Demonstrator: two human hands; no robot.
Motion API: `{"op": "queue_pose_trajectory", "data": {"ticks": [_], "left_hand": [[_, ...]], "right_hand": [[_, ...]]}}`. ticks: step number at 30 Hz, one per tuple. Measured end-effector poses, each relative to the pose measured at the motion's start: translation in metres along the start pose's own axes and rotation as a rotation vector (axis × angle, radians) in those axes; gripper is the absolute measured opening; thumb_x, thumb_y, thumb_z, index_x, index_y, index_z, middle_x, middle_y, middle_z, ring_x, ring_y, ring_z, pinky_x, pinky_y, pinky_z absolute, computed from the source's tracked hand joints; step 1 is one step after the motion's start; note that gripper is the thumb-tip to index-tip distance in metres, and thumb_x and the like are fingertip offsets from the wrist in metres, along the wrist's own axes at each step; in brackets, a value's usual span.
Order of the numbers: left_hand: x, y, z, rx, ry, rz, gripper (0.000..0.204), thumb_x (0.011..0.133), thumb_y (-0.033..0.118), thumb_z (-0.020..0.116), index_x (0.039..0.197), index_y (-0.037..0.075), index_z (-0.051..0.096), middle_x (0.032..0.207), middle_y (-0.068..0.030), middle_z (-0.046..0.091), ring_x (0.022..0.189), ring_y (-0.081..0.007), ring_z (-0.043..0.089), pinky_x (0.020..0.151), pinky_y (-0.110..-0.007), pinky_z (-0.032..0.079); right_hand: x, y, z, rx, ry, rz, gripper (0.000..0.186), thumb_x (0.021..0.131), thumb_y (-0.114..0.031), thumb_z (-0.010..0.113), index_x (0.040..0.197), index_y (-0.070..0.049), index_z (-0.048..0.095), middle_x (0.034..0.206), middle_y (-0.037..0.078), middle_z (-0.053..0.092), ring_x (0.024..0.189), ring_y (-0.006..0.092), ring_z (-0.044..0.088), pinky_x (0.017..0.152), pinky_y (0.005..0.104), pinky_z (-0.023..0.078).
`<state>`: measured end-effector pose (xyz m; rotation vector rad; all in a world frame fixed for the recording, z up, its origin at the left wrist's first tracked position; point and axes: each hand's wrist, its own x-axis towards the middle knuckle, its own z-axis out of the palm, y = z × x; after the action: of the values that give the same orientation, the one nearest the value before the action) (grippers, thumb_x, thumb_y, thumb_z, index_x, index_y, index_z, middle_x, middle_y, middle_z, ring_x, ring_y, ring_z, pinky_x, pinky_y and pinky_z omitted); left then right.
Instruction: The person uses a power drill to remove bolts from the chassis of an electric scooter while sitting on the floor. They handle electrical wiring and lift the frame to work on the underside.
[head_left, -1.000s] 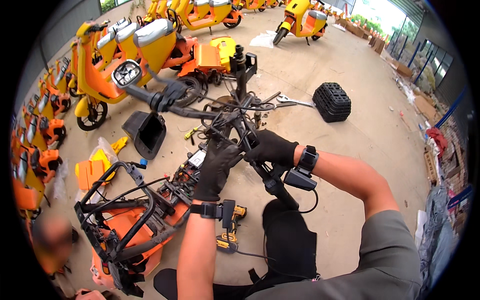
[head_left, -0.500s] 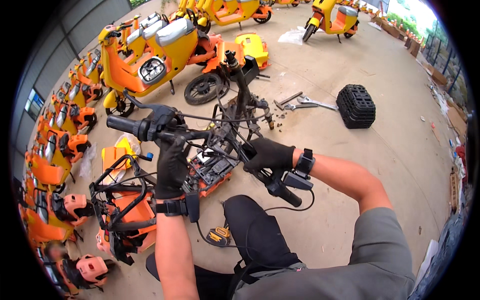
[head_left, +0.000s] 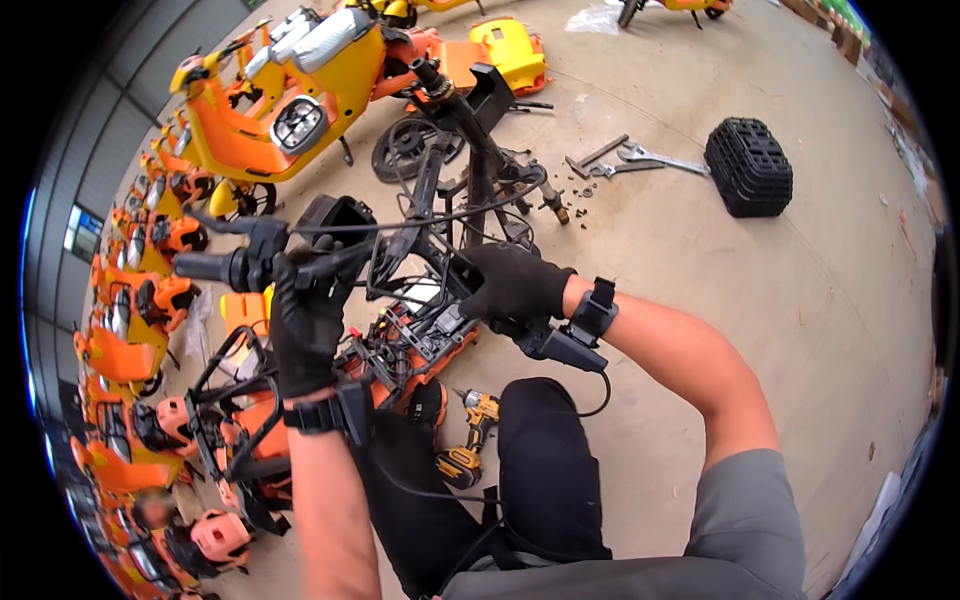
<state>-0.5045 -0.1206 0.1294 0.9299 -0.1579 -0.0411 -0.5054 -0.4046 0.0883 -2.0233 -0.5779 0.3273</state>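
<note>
My left hand (head_left: pixel 305 325), in a black glove, grips the black handlebar (head_left: pixel 206 265) beside its brake lever and switch housing. My right hand (head_left: pixel 515 280), also gloved, is closed on the other part of the handlebar assembly, with cables looping around it. Beyond my hands an upright black fork tube (head_left: pixel 470 150) rises from the dismantled scooter. Below lie an exposed electronics tray (head_left: pixel 420 340) and a black tubular frame with orange panels (head_left: pixel 230 410). A yellow cordless drill (head_left: pixel 460 465) rests on the floor by my knees.
Rows of orange-yellow scooters (head_left: pixel 130 350) line the left. A loose wheel (head_left: pixel 395 160) and yellow bodywork (head_left: pixel 510 55) lie behind the fork. Wrenches (head_left: pixel 670 160) and small hardware lie right of it, beside a black plastic crate (head_left: pixel 745 170). Cardboard and debris line the far right.
My left hand has moved up and leftward along with the handlebar, whose grip now points left more level. My right hand stays on the assembly. The camera view has also shifted.
</note>
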Motion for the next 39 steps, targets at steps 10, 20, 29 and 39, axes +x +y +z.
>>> {"op": "queue_pose_trajectory", "data": {"ticks": [10,20,29,39], "left_hand": [[0.022,-0.001,-0.044,0.201,0.184,0.119,0.039,0.102,0.026,0.045,0.133,0.001,0.046,0.124,-0.0178,0.059,0.111,-0.0300,0.061,0.095,-0.044,0.053],[0.020,0.038,-0.104,-0.088,0.286,0.071,0.042,0.103,0.026,0.041,0.143,0.012,0.042,0.128,-0.0194,0.056,0.116,-0.0345,0.058,0.098,-0.053,0.049],[0.028,0.042,-0.100,-0.119,0.445,0.205,0.037,0.100,0.032,0.051,0.109,-0.003,0.057,0.114,-0.0237,0.063,0.111,-0.0351,0.061,0.093,-0.052,0.053],[0.045,0.037,-0.089,-0.271,0.458,0.198,0.040,0.103,0.035,0.044,0.108,-0.003,0.054,0.111,-0.0214,0.062,0.110,-0.0309,0.061,0.094,-0.046,0.055]], "right_hand": [[0.001,0.093,-0.044,-0.069,0.536,0.320,0.028,0.085,-0.026,0.071,0.095,-0.001,0.064,0.080,0.010,0.068,0.072,0.0181,0.065,0.067,0.0302,0.050],[0.136,0.037,-0.047,-0.538,0.706,-0.363,0.021,0.088,-0.008,0.053,0.108,-0.004,0.059,0.091,0.019,0.064,0.086,0.0385,0.062,0.076,0.0444,0.050],[0.246,-0.024,-0.062,-0.977,0.344,-0.154,0.025,0.081,-0.002,0.050,0.105,-0.003,0.055,0.089,0.022,0.063,0.089,0.0402,0.062,0.077,0.0464,0.049],[0.142,-0.059,-0.075,-0.690,0.252,-0.018,0.041,0.087,-0.023,0.065,0.118,-0.001,0.050,0.095,0.021,0.066,0.086,0.0388,0.064,0.076,0.0448,0.051]]}}
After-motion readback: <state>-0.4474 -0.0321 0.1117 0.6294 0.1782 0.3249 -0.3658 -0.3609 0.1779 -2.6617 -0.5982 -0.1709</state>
